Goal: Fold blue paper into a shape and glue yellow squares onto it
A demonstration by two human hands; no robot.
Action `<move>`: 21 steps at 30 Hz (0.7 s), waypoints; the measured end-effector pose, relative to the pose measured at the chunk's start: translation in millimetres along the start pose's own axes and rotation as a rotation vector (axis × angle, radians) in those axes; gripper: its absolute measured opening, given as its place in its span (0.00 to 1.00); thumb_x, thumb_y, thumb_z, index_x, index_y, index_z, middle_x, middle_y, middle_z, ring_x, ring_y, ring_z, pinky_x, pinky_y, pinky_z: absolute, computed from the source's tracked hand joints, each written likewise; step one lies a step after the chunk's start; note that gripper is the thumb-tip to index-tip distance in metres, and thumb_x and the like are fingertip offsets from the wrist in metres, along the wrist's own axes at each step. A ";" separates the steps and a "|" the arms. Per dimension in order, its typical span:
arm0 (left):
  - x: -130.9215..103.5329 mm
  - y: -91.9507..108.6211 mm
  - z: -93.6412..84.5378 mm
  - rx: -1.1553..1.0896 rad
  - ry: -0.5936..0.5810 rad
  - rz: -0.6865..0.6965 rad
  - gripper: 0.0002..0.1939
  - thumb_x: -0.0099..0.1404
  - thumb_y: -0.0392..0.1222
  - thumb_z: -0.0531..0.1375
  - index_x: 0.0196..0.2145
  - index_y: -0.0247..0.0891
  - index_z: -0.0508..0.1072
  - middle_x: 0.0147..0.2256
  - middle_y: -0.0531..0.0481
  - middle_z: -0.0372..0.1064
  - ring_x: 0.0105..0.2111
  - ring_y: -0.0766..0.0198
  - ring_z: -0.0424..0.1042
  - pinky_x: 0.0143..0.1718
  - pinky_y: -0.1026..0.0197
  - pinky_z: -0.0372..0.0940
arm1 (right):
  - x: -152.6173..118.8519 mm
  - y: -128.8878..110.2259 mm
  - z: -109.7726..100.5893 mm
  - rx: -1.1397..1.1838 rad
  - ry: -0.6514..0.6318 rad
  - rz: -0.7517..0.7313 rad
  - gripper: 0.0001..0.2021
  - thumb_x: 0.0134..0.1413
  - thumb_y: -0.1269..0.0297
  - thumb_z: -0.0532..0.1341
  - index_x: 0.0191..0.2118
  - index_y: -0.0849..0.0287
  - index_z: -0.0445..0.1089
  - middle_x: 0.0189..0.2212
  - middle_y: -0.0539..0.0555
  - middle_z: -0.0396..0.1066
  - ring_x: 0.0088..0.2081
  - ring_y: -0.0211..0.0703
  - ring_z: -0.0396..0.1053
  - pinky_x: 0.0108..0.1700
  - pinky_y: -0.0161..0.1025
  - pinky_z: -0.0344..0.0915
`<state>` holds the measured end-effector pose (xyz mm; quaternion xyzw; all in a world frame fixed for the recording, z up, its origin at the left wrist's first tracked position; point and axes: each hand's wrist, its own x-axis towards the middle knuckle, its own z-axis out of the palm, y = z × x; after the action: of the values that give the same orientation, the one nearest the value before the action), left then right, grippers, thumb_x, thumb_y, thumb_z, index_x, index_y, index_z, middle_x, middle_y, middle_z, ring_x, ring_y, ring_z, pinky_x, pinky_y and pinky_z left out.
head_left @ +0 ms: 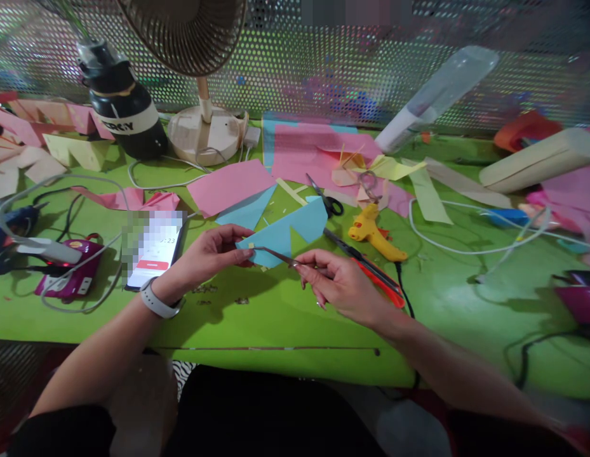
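My left hand (218,251), with a white watch band on its wrist, pinches the left end of a light-blue paper cutout (304,222) above the green table. The cutout has a notch in its lower edge. A small pale-yellow square (251,245) lies near the pinched end. Thin metal tweezers (274,254) are gripped by my right hand (340,282), their tip reaching that end of the paper. Whether the tip touches the square, I cannot tell. Scissors (326,197) and a yellow glue gun (373,231) lie beyond my right hand.
A black-and-orange cutter (375,279) lies by my right hand. Pink paper (232,185) is spread beyond my hands. Left of me are a lit phone (154,251) and a purple power block (75,270) with cables. A fan (204,130) and a dark bottle (127,111) stand behind.
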<state>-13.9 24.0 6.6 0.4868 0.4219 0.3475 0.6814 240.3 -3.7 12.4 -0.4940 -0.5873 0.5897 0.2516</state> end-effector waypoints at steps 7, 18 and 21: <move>-0.2 2.2 1.7 0.007 0.013 -0.023 0.20 0.58 0.38 0.69 0.47 0.32 0.71 0.35 0.49 0.77 0.31 0.67 0.77 0.37 0.65 0.72 | -0.9 0.8 -0.4 0.007 0.002 0.000 0.16 0.58 0.49 0.61 0.39 0.58 0.67 0.25 0.46 0.65 0.16 0.28 0.59 0.16 0.30 0.61; 0.3 0.8 1.5 -0.016 0.002 -0.011 0.20 0.57 0.38 0.69 0.46 0.32 0.71 0.34 0.51 0.77 0.31 0.69 0.77 0.36 0.68 0.72 | -0.1 1.5 -1.1 -0.012 0.007 -0.007 0.15 0.58 0.50 0.60 0.39 0.59 0.66 0.25 0.45 0.64 0.17 0.28 0.59 0.17 0.29 0.61; 0.2 0.4 1.0 -0.012 0.006 -0.017 0.20 0.57 0.38 0.69 0.47 0.32 0.71 0.34 0.51 0.77 0.31 0.69 0.77 0.36 0.67 0.71 | -0.4 2.3 -1.7 -0.017 0.002 0.001 0.15 0.59 0.51 0.60 0.40 0.59 0.66 0.25 0.45 0.65 0.17 0.27 0.59 0.17 0.29 0.61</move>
<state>-12.9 23.8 7.1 0.4783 0.4257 0.3456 0.6860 242.6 -3.6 10.6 -0.4970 -0.5918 0.5843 0.2477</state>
